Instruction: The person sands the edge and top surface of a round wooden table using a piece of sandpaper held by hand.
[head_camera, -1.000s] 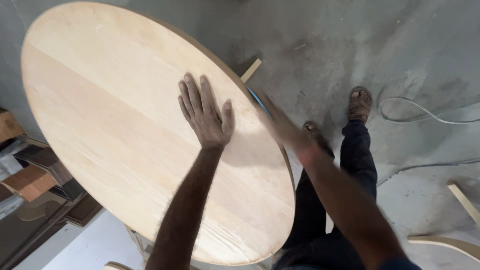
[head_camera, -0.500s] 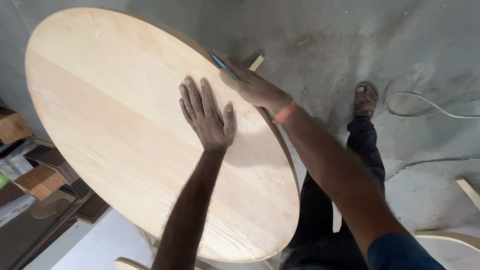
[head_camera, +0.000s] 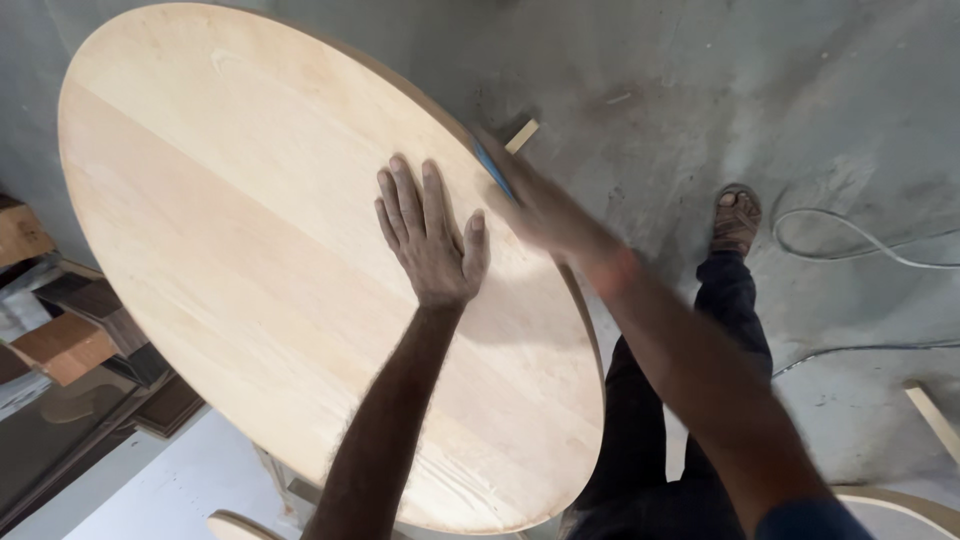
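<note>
Your left hand lies flat on the round wooden tabletop, palm down, fingers spread and pointing up toward the far rim; it grips nothing, only presses on the face of the board, right of its middle. Your right hand is at the right edge of the same tabletop, just beyond your left hand, blurred by motion. A thin blue thing shows against the rim under its fingers; you seem to hold it to the edge, but the blur keeps me from telling how the fingers close on it or what it is.

The tabletop fills most of the view, tilted, its near end low by your legs and its far end high at the upper left. It is pale, bare wood, with long bands of grain running across it and a darker, thin edge.

Below it lies a grey concrete floor, with your sandalled foot to the right and a white cable beyond it. Wood blocks sit at the left.
</note>
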